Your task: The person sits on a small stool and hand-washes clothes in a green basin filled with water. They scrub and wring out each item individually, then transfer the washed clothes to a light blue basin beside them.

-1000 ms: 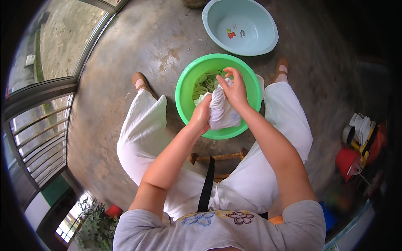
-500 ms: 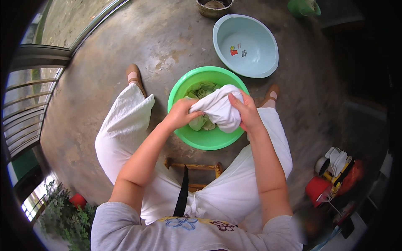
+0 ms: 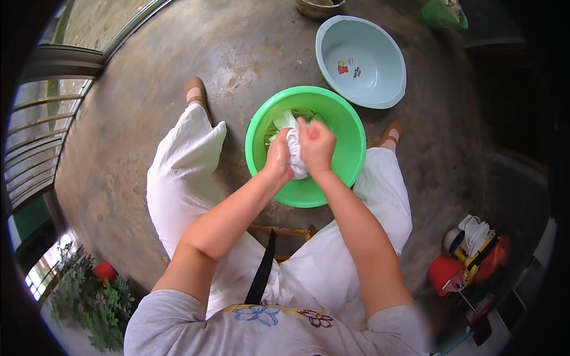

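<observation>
A bunched white cloth (image 3: pixel 295 153) is squeezed between my two hands over the green basin (image 3: pixel 350 148). My left hand (image 3: pixel 278 155) is closed on the cloth's left side. On the other side my right hand (image 3: pixel 316 143) grips it in a fist, a little blurred. Beneath, inside the basin, lies wet greenish fabric (image 3: pixel 270 133), partly hidden by my hands. The basin stands on the floor between my feet.
A pale blue basin (image 3: pixel 374 71) sits beyond the green one, close to its rim. Farther off are a metal pot (image 3: pixel 320 8) and a green container (image 3: pixel 442 16). A red bucket (image 3: pixel 444 273) stands at right, a leafy plant (image 3: pixel 95 302) at lower left.
The cloth was spread loosely between my hands; now it is bunched up tight. My hands have drawn together, the right one moving left. The whole view has shifted slightly.
</observation>
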Demonstrator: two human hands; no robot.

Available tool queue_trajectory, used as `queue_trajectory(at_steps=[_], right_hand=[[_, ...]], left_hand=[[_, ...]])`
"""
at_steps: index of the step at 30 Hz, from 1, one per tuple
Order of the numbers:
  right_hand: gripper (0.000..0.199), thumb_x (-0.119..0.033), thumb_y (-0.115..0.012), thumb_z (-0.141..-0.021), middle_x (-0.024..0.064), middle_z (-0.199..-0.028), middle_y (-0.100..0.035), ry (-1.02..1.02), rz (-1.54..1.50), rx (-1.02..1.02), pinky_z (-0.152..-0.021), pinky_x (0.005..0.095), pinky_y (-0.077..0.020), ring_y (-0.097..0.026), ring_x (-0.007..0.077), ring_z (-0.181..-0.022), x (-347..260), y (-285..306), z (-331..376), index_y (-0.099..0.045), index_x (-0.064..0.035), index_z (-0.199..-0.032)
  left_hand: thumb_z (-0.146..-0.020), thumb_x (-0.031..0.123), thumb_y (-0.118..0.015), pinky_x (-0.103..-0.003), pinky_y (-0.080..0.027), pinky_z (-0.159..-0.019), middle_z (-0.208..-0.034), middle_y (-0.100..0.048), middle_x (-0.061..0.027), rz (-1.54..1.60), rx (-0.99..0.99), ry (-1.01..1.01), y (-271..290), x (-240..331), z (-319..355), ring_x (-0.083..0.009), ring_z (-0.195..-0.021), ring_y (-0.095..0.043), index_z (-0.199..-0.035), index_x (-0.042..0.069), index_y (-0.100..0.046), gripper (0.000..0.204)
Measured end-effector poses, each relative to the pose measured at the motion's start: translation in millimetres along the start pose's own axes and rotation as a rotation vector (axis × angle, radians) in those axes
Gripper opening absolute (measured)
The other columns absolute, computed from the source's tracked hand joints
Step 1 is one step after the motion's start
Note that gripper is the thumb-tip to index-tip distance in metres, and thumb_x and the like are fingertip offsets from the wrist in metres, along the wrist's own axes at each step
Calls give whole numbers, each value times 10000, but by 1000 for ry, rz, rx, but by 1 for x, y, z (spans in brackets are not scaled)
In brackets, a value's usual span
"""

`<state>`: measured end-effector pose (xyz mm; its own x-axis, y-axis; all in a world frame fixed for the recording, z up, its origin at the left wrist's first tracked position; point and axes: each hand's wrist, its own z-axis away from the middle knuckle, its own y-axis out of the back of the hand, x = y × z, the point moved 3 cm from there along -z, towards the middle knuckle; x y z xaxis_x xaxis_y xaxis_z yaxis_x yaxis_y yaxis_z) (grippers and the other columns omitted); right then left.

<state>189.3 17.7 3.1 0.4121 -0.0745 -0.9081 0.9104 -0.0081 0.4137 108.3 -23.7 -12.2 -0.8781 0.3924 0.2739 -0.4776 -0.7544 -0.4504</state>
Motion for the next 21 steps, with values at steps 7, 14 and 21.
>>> queue_trajectory(at_steps=[7,14,21], right_hand=[[424,-88,-669,-816,98,-531,-365,244,-13,15,-441,354,-281,-335,204,-447,-23,-2,36,-340,-33,-555],[266,-178,-716,-799,84,-717,-535,76,-13,74,-630,330,-419,-514,217,-672,16,33,-20,-539,-8,-696],[353,-266,-768,-750,104,-979,-624,-11,92,-668,-757,308,-461,-585,173,-867,-24,73,-14,-632,-6,-947]], left_hand=[[-887,227,-504,-308,-430,-512,-687,-577,-42,-158,-42,-57,16,6,-10,-144,-575,-549,-741,69,-569,224],[-954,338,-444,-307,-509,-714,-903,-645,-60,-323,-288,181,-9,-1,15,-142,-776,-628,-969,39,-607,341],[-821,325,-712,-261,-460,-760,-908,-609,-23,-1027,-572,-406,-8,40,14,-106,-856,-565,-1019,42,-587,367]])
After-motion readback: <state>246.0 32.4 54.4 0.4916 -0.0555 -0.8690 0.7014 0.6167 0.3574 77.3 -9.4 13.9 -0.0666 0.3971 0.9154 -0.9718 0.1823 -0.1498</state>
